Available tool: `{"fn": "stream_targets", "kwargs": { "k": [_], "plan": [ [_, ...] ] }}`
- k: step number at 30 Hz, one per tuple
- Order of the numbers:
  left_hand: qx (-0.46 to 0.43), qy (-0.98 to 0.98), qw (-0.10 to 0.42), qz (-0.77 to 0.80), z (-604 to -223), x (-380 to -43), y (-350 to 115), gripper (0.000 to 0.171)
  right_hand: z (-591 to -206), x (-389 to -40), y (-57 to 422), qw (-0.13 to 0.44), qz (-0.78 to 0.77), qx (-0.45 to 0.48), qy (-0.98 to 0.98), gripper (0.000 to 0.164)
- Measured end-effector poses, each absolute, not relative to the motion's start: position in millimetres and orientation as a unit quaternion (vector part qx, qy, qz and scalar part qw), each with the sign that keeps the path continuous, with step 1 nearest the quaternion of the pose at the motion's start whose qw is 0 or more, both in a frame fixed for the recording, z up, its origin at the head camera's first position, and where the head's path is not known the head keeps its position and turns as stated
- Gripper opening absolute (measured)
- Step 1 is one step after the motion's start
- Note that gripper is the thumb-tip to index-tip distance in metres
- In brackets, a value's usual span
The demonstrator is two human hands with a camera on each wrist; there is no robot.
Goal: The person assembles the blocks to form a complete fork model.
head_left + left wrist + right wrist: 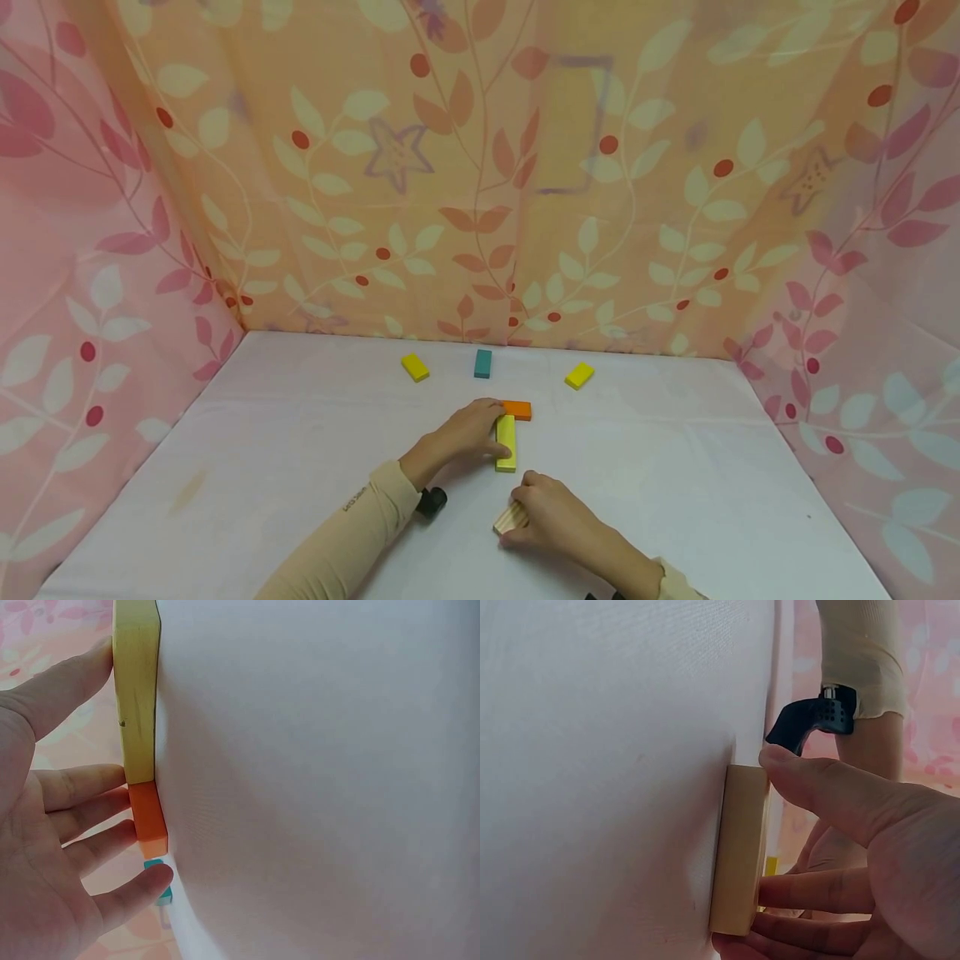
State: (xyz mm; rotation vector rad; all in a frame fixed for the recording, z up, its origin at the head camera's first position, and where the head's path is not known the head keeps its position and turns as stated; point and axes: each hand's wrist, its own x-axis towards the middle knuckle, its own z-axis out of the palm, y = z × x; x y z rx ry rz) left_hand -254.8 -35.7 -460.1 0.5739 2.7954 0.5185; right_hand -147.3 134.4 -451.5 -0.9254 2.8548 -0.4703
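A long yellow block (506, 440) and an orange block (517, 410) lie on the white table, their ends meeting in a T shape. Over them reaches my left hand (467, 432); its thumb rests on the yellow block and its extended fingers touch near the join, as the left wrist view shows from the side. Nearer to me, my right hand (553, 515) pinches a plain wooden block (739, 851) lengthwise, thumb at one end and fingers toward the other. That block lies slanted just below the yellow one in the head view, partly covered by the hand.
Farther back on the white table (660, 475) lie a yellow block (415, 367), a teal block (483, 364) and another yellow block (579, 375). Patterned curtains (480, 208) border the table at the back and sides. A black wrist camera (432, 502) hangs under the left sleeve.
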Motion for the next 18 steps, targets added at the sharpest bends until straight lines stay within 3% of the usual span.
{"fn": "stream_targets", "kwargs": {
  "k": [18],
  "plan": [
    [0.192,0.957,0.122,0.181,-458.2,-253.1,-35.2,0.076,-449.0,-145.6,135.2,0.063,-0.139,-0.314,0.937,0.049]
  ]
}}
